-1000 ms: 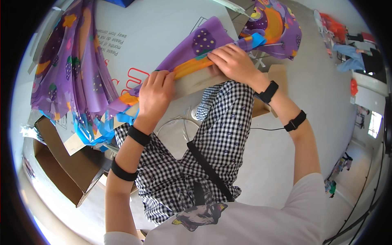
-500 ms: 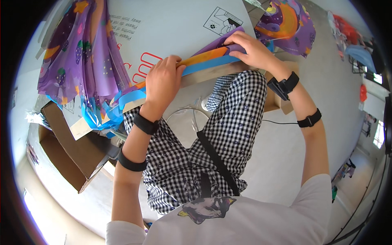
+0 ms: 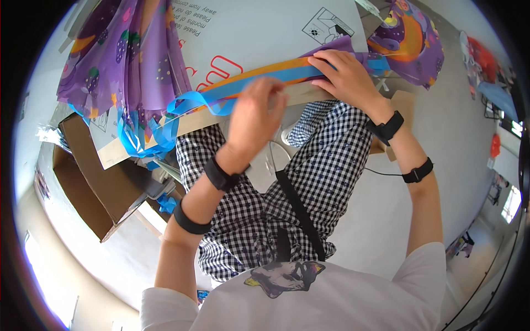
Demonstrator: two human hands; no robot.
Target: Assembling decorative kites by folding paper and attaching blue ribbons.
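Note:
A folded strip of purple-and-orange printed sheet [image 3: 270, 68] lies along the near edge of a white printed board [image 3: 243, 25], with a flat blue ribbon [image 3: 243, 85] running along it. My right hand [image 3: 349, 83] grips the strip's right end, fingers over the top and thumb at the near side. Raised over the strip's middle, my left hand [image 3: 256, 118] has bent fingers smeared by motion; whether anything is in them cannot be made out. Left of it, the ribbon curls in a loose loop.
Purple printed sheets [image 3: 130, 66] with blue ribbon ends hang in a stack at the board's left. Another purple printed piece [image 3: 411, 47] lies beyond its right corner. An open cardboard box [image 3: 94, 176] stands at lower left. My checkered knees [image 3: 331, 149] are under the board's edge.
My left hand has let go of the strip and moved right and toward me. The ribbon's left part now shows as a loop. My right hand still holds the right end.

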